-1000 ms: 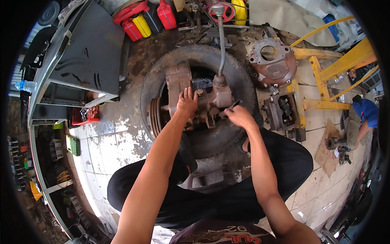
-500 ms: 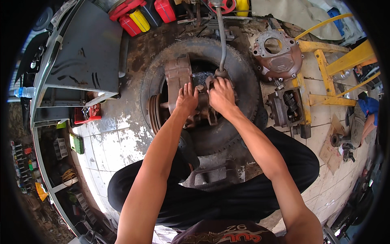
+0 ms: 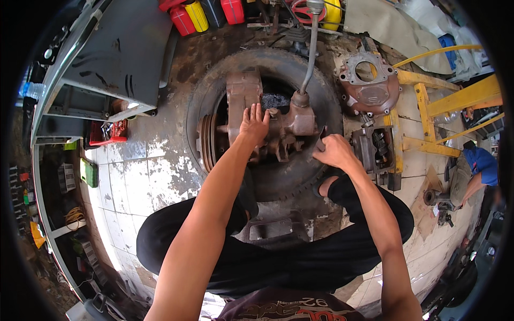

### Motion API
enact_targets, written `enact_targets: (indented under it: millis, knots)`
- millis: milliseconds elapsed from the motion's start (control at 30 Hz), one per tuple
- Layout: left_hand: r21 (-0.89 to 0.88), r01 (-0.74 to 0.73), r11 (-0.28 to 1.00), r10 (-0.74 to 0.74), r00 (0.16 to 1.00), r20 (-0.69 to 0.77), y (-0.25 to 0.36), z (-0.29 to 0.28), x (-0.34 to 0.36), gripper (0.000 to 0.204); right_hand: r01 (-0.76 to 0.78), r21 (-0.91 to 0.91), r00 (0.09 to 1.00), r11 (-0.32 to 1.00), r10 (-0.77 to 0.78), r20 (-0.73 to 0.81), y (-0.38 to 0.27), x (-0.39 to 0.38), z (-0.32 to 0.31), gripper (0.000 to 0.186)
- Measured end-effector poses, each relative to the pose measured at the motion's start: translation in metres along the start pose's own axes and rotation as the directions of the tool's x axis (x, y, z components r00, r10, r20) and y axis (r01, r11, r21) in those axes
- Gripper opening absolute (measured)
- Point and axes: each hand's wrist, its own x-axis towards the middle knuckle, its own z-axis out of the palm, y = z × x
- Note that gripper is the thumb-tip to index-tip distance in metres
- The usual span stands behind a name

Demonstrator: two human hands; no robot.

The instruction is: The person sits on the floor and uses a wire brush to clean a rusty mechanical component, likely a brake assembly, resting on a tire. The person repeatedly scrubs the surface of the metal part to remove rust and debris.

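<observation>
A brown, grimy gearbox housing (image 3: 243, 88) lies across a large black tyre (image 3: 214, 72) on the floor in front of me. My left hand (image 3: 254, 124) rests flat on the housing, fingers stretched out. From the housing's right part, a long grey gear lever (image 3: 311, 53) rises out of a round base. A grooved pulley or drum (image 3: 206, 143) sits at the housing's left end. Over the tyre's right side, my right hand (image 3: 337, 152) is closed around a small, dark, flat metal piece (image 3: 322, 140), apart from the housing; its exact kind is unclear.
A bell housing (image 3: 370, 88) and an opened gear case (image 3: 372, 150) stand right of the tyre, by a yellow metal frame (image 3: 423, 101). Left is a grey metal cabinet (image 3: 120, 48); red and yellow canisters (image 3: 196, 17) stand behind. Another person's arm (image 3: 471, 188) shows far right.
My right hand has moved from beside the lever's base to the right and nearer to me, off the housing. My left hand stays on the housing. The view has shifted slightly.
</observation>
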Motion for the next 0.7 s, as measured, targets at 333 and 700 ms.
enact_targets:
  millis: [333,700]
  knots:
    - [-0.056,-0.01,0.998,0.003,0.993,-0.115,0.004,0.002,-0.015,0.111,-0.162,0.371,0.921,0.914,0.276,-0.277,-0.016,0.008,0.043,0.034]
    - [-0.074,0.047,0.996,-0.062,0.975,-0.213,0.015,0.014,-0.026,0.094,0.103,-0.029,0.931,0.994,-0.107,-0.349,-0.032,0.124,0.068,0.039]
